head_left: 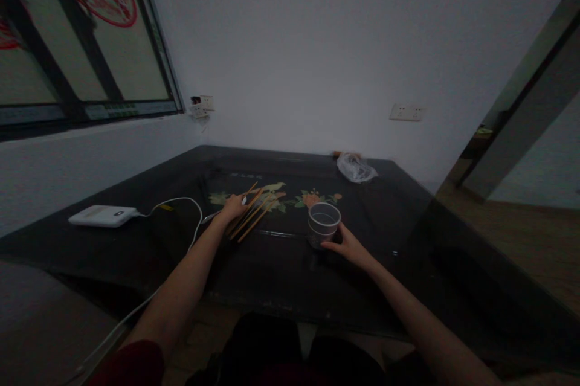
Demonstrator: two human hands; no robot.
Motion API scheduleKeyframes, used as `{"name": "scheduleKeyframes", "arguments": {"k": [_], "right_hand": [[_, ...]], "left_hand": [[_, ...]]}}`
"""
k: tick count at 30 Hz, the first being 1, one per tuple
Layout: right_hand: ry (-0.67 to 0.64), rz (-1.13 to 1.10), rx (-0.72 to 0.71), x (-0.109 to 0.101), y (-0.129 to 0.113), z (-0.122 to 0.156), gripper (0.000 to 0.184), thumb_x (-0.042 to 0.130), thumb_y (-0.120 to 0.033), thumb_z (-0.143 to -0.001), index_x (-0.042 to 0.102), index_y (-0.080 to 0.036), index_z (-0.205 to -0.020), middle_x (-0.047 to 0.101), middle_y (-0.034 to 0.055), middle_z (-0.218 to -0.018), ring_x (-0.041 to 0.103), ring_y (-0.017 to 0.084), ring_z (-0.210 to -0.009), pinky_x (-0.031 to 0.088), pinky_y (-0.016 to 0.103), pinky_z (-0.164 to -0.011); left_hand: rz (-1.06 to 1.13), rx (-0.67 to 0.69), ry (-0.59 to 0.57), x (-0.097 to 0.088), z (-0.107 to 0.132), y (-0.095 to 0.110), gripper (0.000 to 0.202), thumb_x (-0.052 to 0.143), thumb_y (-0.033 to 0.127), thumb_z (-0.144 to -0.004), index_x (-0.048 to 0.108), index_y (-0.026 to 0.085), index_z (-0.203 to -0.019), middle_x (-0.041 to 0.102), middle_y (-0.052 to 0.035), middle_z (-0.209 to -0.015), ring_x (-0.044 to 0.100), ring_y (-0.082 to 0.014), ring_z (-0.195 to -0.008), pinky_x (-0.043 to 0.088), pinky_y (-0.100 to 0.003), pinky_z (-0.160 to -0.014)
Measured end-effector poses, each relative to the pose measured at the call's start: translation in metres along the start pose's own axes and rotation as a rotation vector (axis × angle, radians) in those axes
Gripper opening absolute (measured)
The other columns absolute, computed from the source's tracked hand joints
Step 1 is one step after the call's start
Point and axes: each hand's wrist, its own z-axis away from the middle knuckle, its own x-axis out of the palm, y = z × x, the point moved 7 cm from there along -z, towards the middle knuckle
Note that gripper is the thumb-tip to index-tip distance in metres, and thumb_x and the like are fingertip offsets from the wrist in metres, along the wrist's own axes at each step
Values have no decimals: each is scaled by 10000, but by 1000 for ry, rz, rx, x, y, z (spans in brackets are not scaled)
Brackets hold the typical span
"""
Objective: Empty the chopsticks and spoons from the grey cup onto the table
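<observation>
My left hand (233, 208) rests on the black table (385, 235) with its fingers closed round a bundle of wooden chopsticks (254, 215), which fan out to the right of the hand. A small round cup (323, 223) stands upright on the table to the right of the chopsticks. My right hand (347, 245) grips the cup's lower right side, thumb and fingers curled against it. The cup's inside is dim, and I cannot make out whether anything is in it.
A white power bank (103, 215) lies at the table's left, its white cable (190, 211) looping toward my left arm. A crumpled clear plastic bag (356, 168) sits at the far edge by the wall. Wall sockets (406, 112) are behind. Floral inlay decorates the tabletop.
</observation>
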Motion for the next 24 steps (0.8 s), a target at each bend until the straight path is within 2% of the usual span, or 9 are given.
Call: {"name": "scheduleKeyframes", "arguments": {"k": [5,12,18,22,24], "right_hand": [[-3,3,1,1,-2,1,751,755,-358,-645,430,-201,-1303,519,112,-1318,443,272,-1256,298,436,-1083],[-4,16,18,1,-2,1,777,756,-357,-640,407,-205,-1318,517,116,-1320,452,276,-1250,308,441,-1077],[-2,10,14,1,-3,0,787,757,-352,-639,404,-202,-1326,503,122,-1336,446,277,-1257,305,437,-1081],[-3,2,10,0,0,0,785,760,-354,-639,406,-207,-1324,485,116,-1355,439,274,-1263,297,441,-1086],[-5,-5,0,0,1,0,791,763,-354,-637,403,-210,-1326,479,115,-1361,434,273,-1267,289,447,-1089]], "left_hand": [[32,7,42,1,2,3,461,514,321,-804,533,123,-1220,609,-147,-1173,570,-256,-1086,440,-272,-876],[37,-4,94,4,2,3,447,443,303,-838,518,154,-1252,591,-133,-1183,549,-253,-1107,421,-301,-910],[23,14,155,-10,10,5,440,405,393,-861,545,157,-1206,575,-140,-1177,533,-260,-1109,401,-335,-929],[17,-29,196,-27,11,-13,465,355,482,-877,583,189,-1158,606,-127,-1150,562,-269,-1063,424,-355,-887],[12,-94,158,-28,9,-29,487,372,510,-862,593,183,-1147,611,-144,-1153,571,-292,-1049,442,-371,-850]]}}
